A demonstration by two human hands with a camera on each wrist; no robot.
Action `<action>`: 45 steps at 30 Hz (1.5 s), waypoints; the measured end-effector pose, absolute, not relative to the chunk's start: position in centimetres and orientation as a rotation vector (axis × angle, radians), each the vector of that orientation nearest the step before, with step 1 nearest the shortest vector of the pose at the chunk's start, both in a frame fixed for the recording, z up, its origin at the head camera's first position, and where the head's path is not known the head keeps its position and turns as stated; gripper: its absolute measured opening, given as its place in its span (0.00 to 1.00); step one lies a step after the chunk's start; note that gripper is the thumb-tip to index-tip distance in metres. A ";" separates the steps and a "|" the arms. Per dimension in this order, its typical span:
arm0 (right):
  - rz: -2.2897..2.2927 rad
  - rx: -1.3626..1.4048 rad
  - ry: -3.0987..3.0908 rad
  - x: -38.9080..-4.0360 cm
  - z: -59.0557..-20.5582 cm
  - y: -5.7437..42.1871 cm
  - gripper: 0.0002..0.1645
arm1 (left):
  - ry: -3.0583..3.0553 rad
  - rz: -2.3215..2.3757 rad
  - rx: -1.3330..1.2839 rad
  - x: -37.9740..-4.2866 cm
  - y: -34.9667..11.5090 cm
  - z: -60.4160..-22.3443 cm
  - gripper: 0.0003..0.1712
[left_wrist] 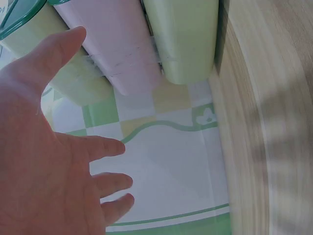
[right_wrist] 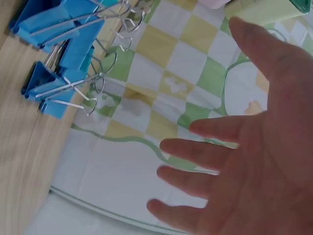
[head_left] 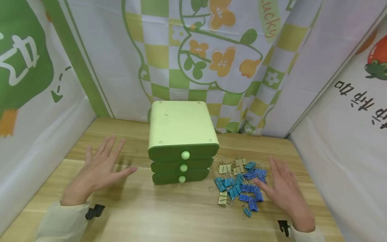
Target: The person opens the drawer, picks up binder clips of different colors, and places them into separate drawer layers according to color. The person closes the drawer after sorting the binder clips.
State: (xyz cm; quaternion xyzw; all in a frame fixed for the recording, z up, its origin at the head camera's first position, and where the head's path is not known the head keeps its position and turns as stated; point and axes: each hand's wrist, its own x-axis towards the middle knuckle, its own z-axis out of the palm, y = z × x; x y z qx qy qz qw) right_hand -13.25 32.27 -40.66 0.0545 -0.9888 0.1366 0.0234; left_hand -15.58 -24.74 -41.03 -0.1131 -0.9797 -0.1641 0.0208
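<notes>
A small drawer cabinet (head_left: 182, 126) with a pale green top and three dark green drawer fronts stands on the wooden table. To its left, my left hand (head_left: 101, 171) is spread over the tabletop with nothing in it. On the cabinet's right lies a loose pile of binder clips: pale yellow clips (head_left: 224, 168), teal clips (head_left: 234, 192) and blue clips (head_left: 248, 188). My right hand (head_left: 284, 190) hovers at the pile's right side, fingers extended and holding nothing; its thumb overlaps the blue clips in the head view. Blue clips (right_wrist: 78, 44) also show beside that hand in the right wrist view.
Behind the table (head_left: 169, 215) hangs a checkered green, yellow and white curtain (head_left: 193, 84). White printed fabric (head_left: 347, 141) closes off the right, and more fabric (head_left: 45, 117) the left. Round pale green knobs (head_left: 185, 155) stick out from the drawers.
</notes>
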 end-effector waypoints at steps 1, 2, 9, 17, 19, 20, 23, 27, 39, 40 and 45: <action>0.423 0.176 -3.043 -13.3 -40.6 32.1 0.65 | -3.035 -0.524 -0.360 -15.6 -24.7 -41.0 0.63; 0.423 0.184 -3.020 -13.3 -40.6 31.9 0.63 | -3.029 -0.544 -0.372 -15.7 -24.7 -40.9 0.63; 0.362 0.377 -2.746 -13.4 -39.7 27.8 0.21 | -2.940 -0.683 -0.411 -16.4 -24.4 -40.2 0.57; 0.429 0.668 -2.587 -13.7 -38.0 21.2 0.13 | -2.836 -0.819 -0.384 -18.1 -23.5 -37.3 0.49; 0.470 0.707 -2.584 -13.8 -37.6 19.6 0.13 | -2.796 -0.847 -0.400 -18.6 -23.2 -36.4 0.47; 0.489 0.728 -2.577 -13.8 -37.4 18.9 0.12 | -2.778 -0.856 -0.408 -18.9 -23.0 -36.0 0.46; 0.537 0.789 -2.549 -13.9 -37.2 17.1 0.14 | -2.726 -0.891 -0.446 -20.1 -22.4 -35.1 0.44; 0.574 0.829 -2.517 -14.1 -37.2 15.5 0.17 | -2.625 -1.023 -0.513 -22.2 -21.4 -34.6 0.40; 0.603 0.695 -2.477 -14.6 -36.7 11.1 0.25 | -2.470 -1.216 -0.660 -27.8 -18.0 -33.0 0.40; 0.596 0.684 -2.480 -14.6 -36.7 10.8 0.25 | -2.468 -1.236 -0.661 -28.2 -17.8 -33.0 0.40; 0.591 0.645 -2.494 -14.9 -36.9 10.1 0.26 | -2.452 -1.503 -0.590 -29.3 -17.1 -34.0 0.41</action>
